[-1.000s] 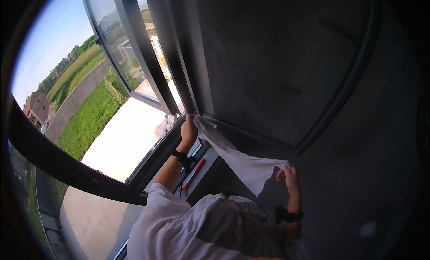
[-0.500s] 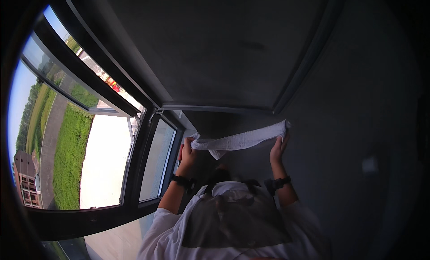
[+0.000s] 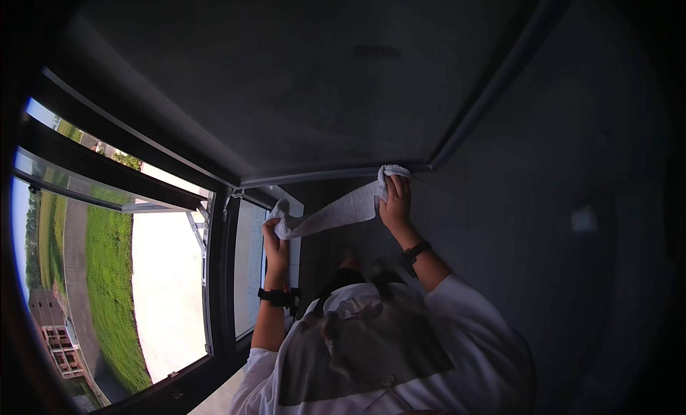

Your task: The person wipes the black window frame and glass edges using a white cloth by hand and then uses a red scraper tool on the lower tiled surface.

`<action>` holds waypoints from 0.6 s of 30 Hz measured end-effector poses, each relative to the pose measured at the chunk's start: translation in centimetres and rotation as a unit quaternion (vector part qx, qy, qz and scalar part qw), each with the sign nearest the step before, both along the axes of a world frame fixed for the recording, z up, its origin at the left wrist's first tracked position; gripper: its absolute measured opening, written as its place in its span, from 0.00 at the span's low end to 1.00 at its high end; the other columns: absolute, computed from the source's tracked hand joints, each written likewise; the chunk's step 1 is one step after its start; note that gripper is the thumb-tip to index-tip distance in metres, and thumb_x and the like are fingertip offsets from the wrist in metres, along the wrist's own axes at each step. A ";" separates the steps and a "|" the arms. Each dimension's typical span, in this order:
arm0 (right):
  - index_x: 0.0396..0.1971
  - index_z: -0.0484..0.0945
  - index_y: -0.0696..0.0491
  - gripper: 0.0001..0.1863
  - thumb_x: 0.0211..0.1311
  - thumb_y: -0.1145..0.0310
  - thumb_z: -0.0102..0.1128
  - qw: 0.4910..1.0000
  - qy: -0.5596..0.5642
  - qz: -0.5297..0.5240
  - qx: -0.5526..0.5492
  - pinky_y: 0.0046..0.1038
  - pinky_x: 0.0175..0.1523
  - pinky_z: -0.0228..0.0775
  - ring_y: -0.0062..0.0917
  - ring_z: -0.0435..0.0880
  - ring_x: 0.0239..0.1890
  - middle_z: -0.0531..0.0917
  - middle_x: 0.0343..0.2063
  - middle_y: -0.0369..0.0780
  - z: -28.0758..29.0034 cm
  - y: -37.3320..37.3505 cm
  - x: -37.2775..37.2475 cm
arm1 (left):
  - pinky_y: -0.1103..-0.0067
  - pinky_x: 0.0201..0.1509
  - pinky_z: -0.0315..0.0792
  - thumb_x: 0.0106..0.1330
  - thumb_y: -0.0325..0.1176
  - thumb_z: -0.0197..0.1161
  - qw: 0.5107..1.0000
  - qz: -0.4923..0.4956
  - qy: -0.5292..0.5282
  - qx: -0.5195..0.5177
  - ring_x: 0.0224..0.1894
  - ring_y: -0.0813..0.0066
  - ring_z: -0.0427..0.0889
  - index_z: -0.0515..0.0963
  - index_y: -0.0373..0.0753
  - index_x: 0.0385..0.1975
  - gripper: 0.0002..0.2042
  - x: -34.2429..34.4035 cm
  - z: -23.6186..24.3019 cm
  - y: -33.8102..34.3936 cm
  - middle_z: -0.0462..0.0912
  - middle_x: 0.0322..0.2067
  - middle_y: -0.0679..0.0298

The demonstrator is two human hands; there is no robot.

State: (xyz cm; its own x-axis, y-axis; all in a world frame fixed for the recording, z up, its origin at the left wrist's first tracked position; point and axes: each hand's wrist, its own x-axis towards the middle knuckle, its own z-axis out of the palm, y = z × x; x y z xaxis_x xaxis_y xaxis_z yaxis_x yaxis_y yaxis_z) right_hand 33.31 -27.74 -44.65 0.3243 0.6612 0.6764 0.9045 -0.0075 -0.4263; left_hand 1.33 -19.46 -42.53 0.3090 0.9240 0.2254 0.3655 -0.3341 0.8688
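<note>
The long white fabric cloth (image 3: 341,212) stretches between the bare left hand (image 3: 276,245) and bare right hand (image 3: 396,204), each grip grasping 1 end, on the near side of the large dark flat panel (image 3: 307,93); probably light, soft and limp, it suits holding by both ends

No text, label, brand, number or sign can be read; the dark patch (image 3: 364,361) on the front of the shirt (image 3: 475,336) yields no legible lettering; the black wristbands (image 3: 276,297) and the white cloth (image 3: 337,211) show nothing readable either.
</note>
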 end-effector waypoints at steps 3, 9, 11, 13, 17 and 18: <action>0.46 0.73 0.61 0.20 0.49 0.74 0.56 0.998 0.023 0.048 -0.019 0.43 0.60 0.59 0.45 0.67 0.55 0.71 0.50 0.45 0.5 3.3 -4.3 | 0.72 0.57 0.64 0.58 0.23 0.54 0.998 -0.046 0.049 -0.011 0.51 0.60 0.74 0.66 0.34 0.47 0.16 0.8 1.7 2.2 0.75 0.44 0.52; 0.47 0.73 0.60 0.19 0.56 0.70 0.52 0.986 -0.018 0.111 -0.119 0.41 0.57 0.63 0.41 0.70 0.54 0.73 0.50 0.46 1.2 1.9 -1.2 | 0.64 0.39 0.73 0.52 0.30 0.56 0.857 -0.455 0.233 0.063 0.36 0.53 0.79 0.74 0.42 0.45 0.17 6.5 6.5 6.8 0.80 0.32 0.53; 0.47 0.72 0.61 0.19 0.59 0.65 0.52 0.992 -0.035 0.069 -0.096 0.41 0.55 0.66 0.40 0.72 0.52 0.73 0.49 0.47 0.6 -0.3 1.5 | 0.66 0.43 0.74 0.60 0.38 0.55 0.739 -0.548 0.333 0.207 0.36 0.58 0.80 0.73 0.39 0.46 0.16 10.3 7.7 6.2 0.81 0.33 0.54; 0.47 0.71 0.61 0.21 0.62 0.60 0.51 0.996 -0.046 0.035 -0.066 0.42 0.52 0.68 0.40 0.74 0.51 0.74 0.48 0.49 1.0 -1.7 3.1 | 0.68 0.43 0.74 0.59 0.43 0.58 0.641 -0.602 0.288 0.380 0.36 0.63 0.81 0.76 0.37 0.38 0.16 14.5 6.9 5.9 0.81 0.32 0.58; 0.47 0.71 0.62 0.23 0.64 0.57 0.51 0.993 -0.053 -0.068 -0.079 0.42 0.50 0.70 0.39 0.76 0.49 0.75 0.47 0.50 0.0 -6.2 5.6 | 0.68 0.42 0.74 0.58 0.42 0.58 0.668 -0.592 0.248 0.377 0.35 0.62 0.81 0.77 0.37 0.37 0.15 21.3 8.7 -2.8 0.81 0.32 0.57; 0.47 0.71 0.62 0.22 0.64 0.57 0.51 0.993 -0.066 -0.065 -0.080 0.42 0.51 0.70 0.39 0.76 0.49 0.75 0.47 0.50 0.0 -5.9 6.0 | 0.68 0.42 0.74 0.58 0.42 0.58 0.688 -0.575 0.239 0.373 0.35 0.62 0.81 0.77 0.37 0.37 0.15 21.6 9.6 -4.3 0.81 0.32 0.57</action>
